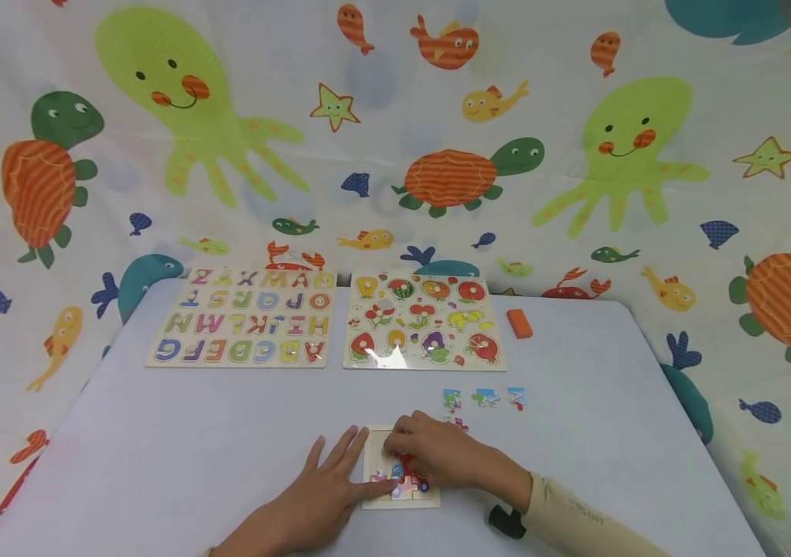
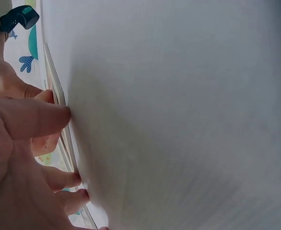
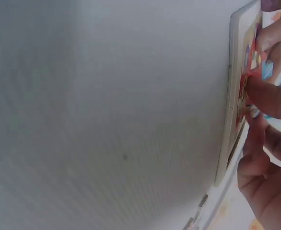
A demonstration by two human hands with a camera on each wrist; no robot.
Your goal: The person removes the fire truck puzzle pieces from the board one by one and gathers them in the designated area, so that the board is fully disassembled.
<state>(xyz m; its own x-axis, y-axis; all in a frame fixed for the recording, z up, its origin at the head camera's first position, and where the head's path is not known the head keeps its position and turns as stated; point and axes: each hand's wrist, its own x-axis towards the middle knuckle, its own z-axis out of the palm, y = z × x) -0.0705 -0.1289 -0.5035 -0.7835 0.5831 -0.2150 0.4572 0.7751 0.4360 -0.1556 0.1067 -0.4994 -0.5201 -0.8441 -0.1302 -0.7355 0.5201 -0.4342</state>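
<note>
A small wooden puzzle board (image 1: 377, 456) lies on the table, its lower part filled with red, blue and pink picture pieces (image 1: 407, 486). My left hand (image 1: 318, 495) is spread at its left side, thumb reaching over the lower pieces. Over the board's upper right, my right hand (image 1: 444, 452) has bent fingers and covers part of it. In the right wrist view, the thumb and a finger of the right hand (image 3: 270, 177) pinch a small piece (image 3: 254, 111) at the board (image 3: 232, 72). The left wrist view shows left fingertips along the board's edge (image 2: 58, 86).
Loose pieces (image 1: 485, 398) lie beyond the right hand, one (image 1: 460, 424) partly behind it. Farther back are a letter board (image 1: 235, 367), a fruit board (image 1: 423, 367) and an orange block (image 1: 519, 323). A patterned cloth (image 1: 381, 116) hangs behind the table.
</note>
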